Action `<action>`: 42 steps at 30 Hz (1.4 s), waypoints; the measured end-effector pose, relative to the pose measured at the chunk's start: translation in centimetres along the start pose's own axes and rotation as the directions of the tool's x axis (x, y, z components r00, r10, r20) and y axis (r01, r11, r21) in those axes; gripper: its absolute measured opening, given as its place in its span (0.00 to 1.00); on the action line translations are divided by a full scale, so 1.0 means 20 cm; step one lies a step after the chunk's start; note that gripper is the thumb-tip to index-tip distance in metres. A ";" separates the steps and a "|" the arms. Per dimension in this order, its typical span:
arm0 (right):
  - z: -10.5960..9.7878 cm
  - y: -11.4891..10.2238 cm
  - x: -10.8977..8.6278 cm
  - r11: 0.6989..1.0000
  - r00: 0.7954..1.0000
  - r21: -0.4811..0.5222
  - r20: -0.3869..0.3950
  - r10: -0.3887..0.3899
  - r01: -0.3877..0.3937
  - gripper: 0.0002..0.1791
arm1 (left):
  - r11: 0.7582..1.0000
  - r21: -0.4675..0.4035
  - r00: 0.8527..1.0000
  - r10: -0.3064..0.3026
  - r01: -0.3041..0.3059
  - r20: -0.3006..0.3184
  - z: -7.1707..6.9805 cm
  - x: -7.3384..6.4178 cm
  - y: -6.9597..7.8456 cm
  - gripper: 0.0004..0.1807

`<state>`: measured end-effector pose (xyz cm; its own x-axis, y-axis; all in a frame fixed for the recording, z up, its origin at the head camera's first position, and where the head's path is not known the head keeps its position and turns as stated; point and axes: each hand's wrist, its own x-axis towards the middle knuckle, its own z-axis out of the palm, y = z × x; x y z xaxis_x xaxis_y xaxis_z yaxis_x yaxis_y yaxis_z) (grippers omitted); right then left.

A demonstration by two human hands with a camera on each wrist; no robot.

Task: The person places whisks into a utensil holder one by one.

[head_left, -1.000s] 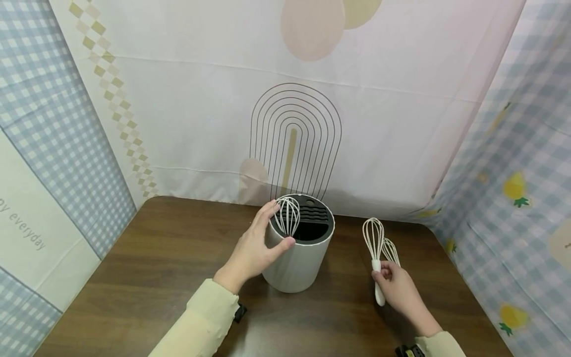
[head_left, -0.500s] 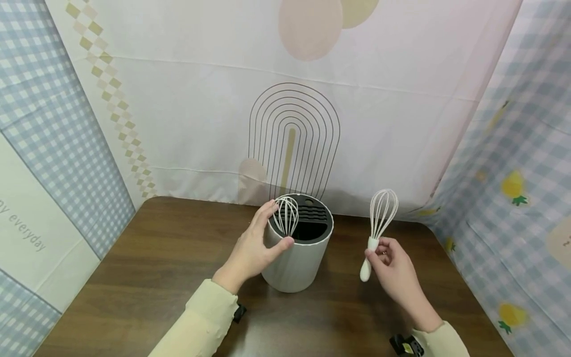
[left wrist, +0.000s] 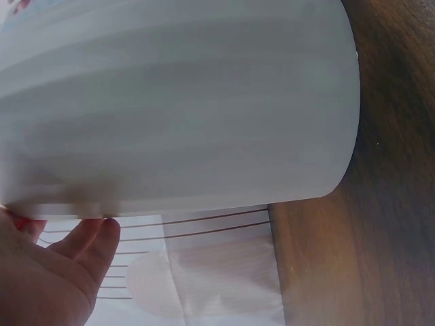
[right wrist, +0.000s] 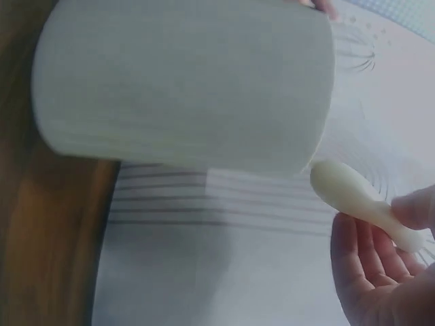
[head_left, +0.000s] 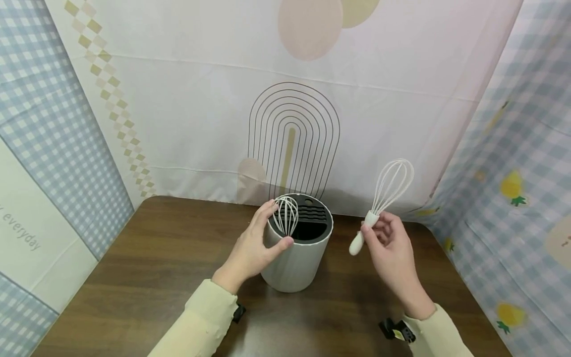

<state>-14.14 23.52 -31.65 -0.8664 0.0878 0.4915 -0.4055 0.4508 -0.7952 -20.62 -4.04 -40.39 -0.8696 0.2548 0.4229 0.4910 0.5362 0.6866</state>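
A white utensil holder (head_left: pixel 294 265) with a dark slotted top (head_left: pixel 312 213) stands upright on the table. My left hand (head_left: pixel 250 250) grips its left side near the rim, thumb in front and fingers behind. One whisk (head_left: pixel 286 215) stands in the holder, wire loops up, its handle hidden inside. My right hand (head_left: pixel 392 248) pinches a second white whisk (head_left: pixel 388 191) by its handle, to the right of the holder and raised off the table. Its loops point up and its handle end slants down toward the holder. In the right wrist view the handle (right wrist: pixel 353 193) lies between thumb and fingers.
The brown wooden table (head_left: pixel 134 277) ends at a patterned white cloth (head_left: pixel 200 124) behind the holder. Blue checked cloths hang at the left (head_left: pixel 44 89) and right (head_left: pixel 513 148). A dark camera mount (head_left: pixel 397 330) sits on the right wrist.
My right hand has lifted its whisk up from the table, tilting the handle end toward the holder. Another whisk loop seen behind it earlier no longer shows. The left hand stays put.
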 end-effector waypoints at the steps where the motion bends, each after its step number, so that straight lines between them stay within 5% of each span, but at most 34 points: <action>1: 0.01 -0.01 0.01 0.999 1.000 0.031 -0.017 -0.011 0.012 0.18 | 1.000 0.000 1.000 -0.001 0.001 0.002 0.00 0.00 0.00 0.45; 9: 0.09 0.09 0.07 0.979 0.986 0.175 -0.144 -0.084 0.109 0.19 | 1.000 0.000 1.000 0.000 0.000 0.003 0.00 0.00 0.00 0.44; 21: 0.24 0.06 0.11 0.928 0.992 0.353 -0.084 -0.099 0.122 0.19 | 1.000 0.000 1.000 0.002 -0.002 -0.001 0.00 0.00 0.00 0.44; 28: 0.29 0.02 0.10 0.956 0.996 0.282 -0.007 -0.089 0.087 0.17 | 1.000 -0.007 1.000 -0.007 0.007 -0.008 0.00 0.00 0.00 0.43; 36: 0.31 -0.10 0.08 0.995 0.993 0.048 0.072 -0.095 0.091 0.14 | 1.000 -0.010 1.000 0.007 -0.007 -0.014 0.00 0.00 0.00 0.43; 42: 0.34 0.02 0.10 0.980 0.972 -0.050 0.150 -0.182 0.191 0.13 | 1.000 -0.011 1.000 0.010 -0.010 -0.010 0.00 0.00 0.00 0.44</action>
<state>-18.02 17.83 -33.52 -0.8119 -0.1304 0.5691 -0.5488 0.5029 -0.6677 -20.60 -4.03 -40.41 -0.8642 0.2520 0.4355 0.5002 0.5245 0.6890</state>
